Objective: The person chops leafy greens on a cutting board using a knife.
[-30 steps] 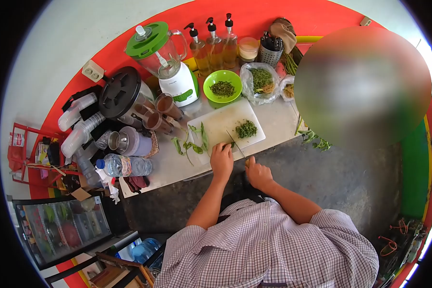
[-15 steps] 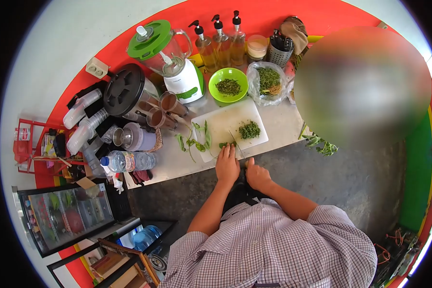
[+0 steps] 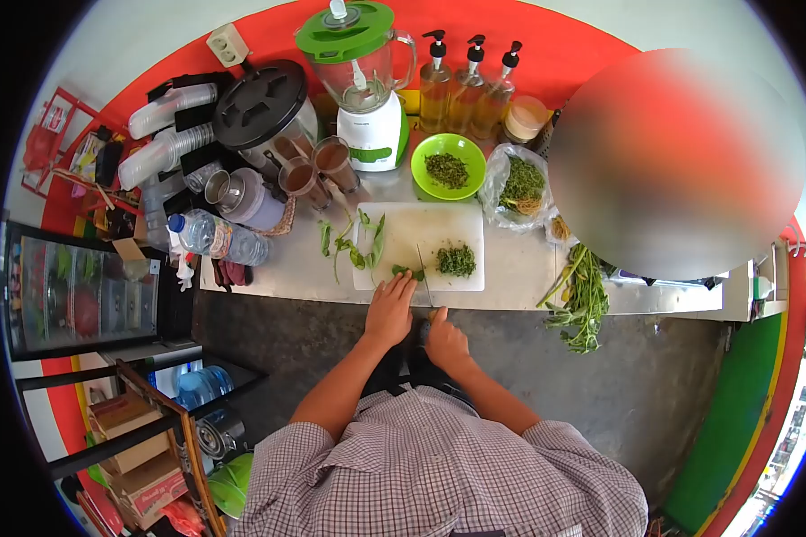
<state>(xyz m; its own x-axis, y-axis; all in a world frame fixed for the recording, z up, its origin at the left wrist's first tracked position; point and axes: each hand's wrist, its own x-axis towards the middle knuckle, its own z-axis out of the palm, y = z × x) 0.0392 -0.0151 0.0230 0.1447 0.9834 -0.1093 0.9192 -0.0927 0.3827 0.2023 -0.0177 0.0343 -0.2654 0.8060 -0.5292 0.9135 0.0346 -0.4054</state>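
Note:
On the white cutting board, my left hand presses its fingers together over a small bunch of green leaves. My right hand is closed around the handle of a knife, whose thin blade points away from me, just right of those leaves. A heap of finely chopped leaves lies on the board to the right of the blade. Leafy green stems lie at the board's left side, and some more rest on the metal counter beside it.
Behind the board are a green bowl of chopped herbs, a plastic bag of greens, a blender and pump bottles. Brown cups and a water bottle stand left. Greens overhang the counter edge at right.
The camera view has turned and shifted, so the counter looks more level and more of its right end shows. My hands keep the same hold on the leaves and the knife.

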